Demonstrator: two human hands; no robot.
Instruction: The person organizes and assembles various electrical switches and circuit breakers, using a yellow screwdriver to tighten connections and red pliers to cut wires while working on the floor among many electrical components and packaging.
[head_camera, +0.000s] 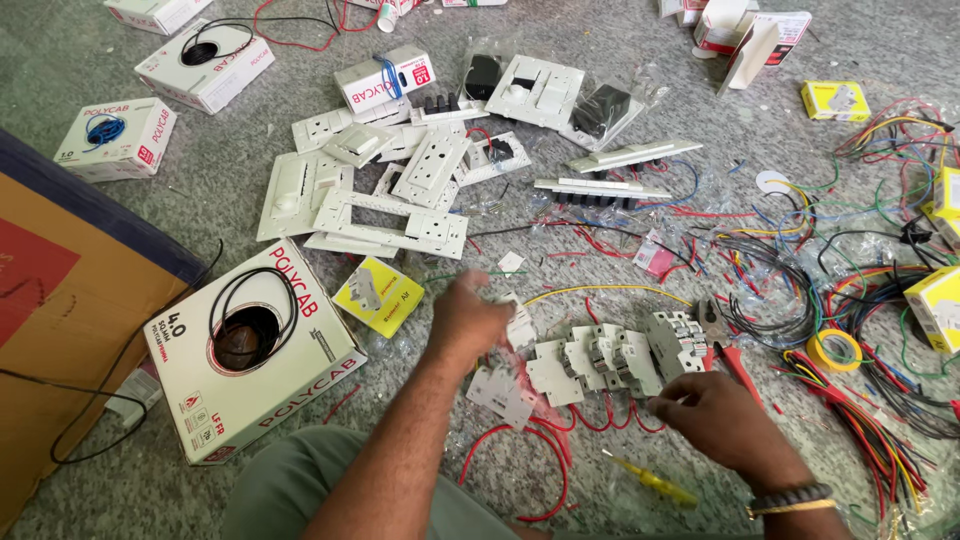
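Note:
A row of white and grey circuit breakers (610, 358) lies on the grey floor, joined along the near side by short red wire loops (590, 418). My left hand (468, 318) is blurred at the row's left end, fingers around a small white breaker piece (520, 326). My right hand (712, 412) rests at the row's near right edge, fingertips on the breakers and the red loops. Another white breaker (503, 392) lies just in front of the row. A yellow tester screwdriver (655, 480) lies near my right wrist.
A big white wire-coil box (255, 350) sits at left beside a cardboard carton (70, 300). White switch plates (390, 215) are heaped further back. Tangled coloured wires (860, 300), yellow tape (833, 350), red-handled pliers (728, 350) and small yellow boxes (378, 296) lie around.

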